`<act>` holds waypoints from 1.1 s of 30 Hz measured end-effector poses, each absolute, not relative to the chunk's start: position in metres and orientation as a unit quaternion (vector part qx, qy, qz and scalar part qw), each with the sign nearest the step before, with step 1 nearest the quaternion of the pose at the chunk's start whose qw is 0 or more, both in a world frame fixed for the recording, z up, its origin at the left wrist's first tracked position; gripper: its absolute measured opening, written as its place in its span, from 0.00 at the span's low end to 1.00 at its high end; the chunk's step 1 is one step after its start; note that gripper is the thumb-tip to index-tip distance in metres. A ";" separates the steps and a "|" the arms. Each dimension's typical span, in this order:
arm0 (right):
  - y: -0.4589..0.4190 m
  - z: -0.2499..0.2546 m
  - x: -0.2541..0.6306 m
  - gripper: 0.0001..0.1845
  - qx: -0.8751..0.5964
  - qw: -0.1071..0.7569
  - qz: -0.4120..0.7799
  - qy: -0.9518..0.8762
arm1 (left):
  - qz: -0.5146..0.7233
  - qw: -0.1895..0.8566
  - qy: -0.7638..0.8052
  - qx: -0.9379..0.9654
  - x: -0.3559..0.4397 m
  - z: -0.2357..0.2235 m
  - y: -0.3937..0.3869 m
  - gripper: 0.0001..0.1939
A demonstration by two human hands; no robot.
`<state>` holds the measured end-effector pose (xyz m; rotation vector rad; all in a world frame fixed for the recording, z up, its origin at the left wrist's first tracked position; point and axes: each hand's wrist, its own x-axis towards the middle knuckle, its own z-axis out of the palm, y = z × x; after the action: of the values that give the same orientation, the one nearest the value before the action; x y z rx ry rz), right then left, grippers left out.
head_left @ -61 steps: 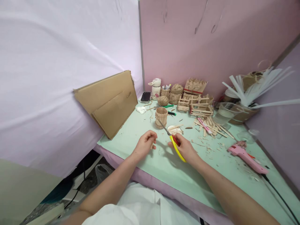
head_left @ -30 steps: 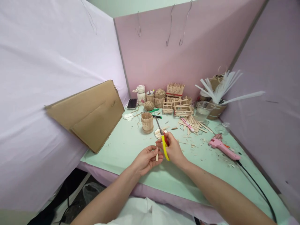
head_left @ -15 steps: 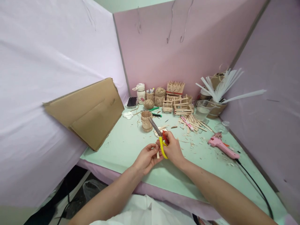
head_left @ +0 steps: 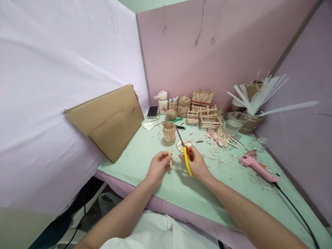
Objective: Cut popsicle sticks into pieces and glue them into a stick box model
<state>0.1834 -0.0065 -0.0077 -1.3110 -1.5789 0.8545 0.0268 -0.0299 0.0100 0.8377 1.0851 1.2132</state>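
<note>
Between the thumb and fingers of my left hand [head_left: 158,166] is a short flat wooden stick [head_left: 170,159], held nearly upright. My right hand [head_left: 198,164] grips a pair of scissors [head_left: 187,159] with yellow and red handles; the blades look closed together and point up and away to the left. The two hands are a little apart above the table's front part. Just beyond them stands a small round cup [head_left: 169,134] covered in wooden strips. A white round lid-like piece [head_left: 180,146] with wood bits on it lies behind the scissors, partly hidden.
A pink glue gun [head_left: 259,167] with a black cord lies at right. Wooden sticks [head_left: 225,138] are heaped near a clear cup of liquid [head_left: 233,126]. Stick crates [head_left: 210,121], twine balls [head_left: 171,114] and a bottle [head_left: 162,103] line the back. A cardboard sheet [head_left: 111,121] leans at left.
My hands have moved apart, the scissors going right, away from the stick. The stick is now held more upright in my left hand. The whole view has shifted slightly.
</note>
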 end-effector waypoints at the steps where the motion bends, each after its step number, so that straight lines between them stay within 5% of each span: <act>1: -0.006 -0.008 0.184 0.16 -0.530 0.428 0.347 -0.645 | 0.528 0.595 0.478 0.372 0.024 0.010 -0.029 0.12; 11: -0.020 0.007 0.184 0.17 -0.552 0.253 0.323 -0.726 | 0.547 0.534 0.481 0.429 0.006 0.012 -0.023 0.14; 33: -0.037 0.035 0.188 0.21 -0.494 0.203 0.463 -0.708 | 0.496 0.543 0.482 0.476 0.012 0.031 -0.021 0.11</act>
<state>0.1884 -0.0368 0.0351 -1.3776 -1.9761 1.2914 0.0122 -0.0206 0.0314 1.1292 1.1446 1.1782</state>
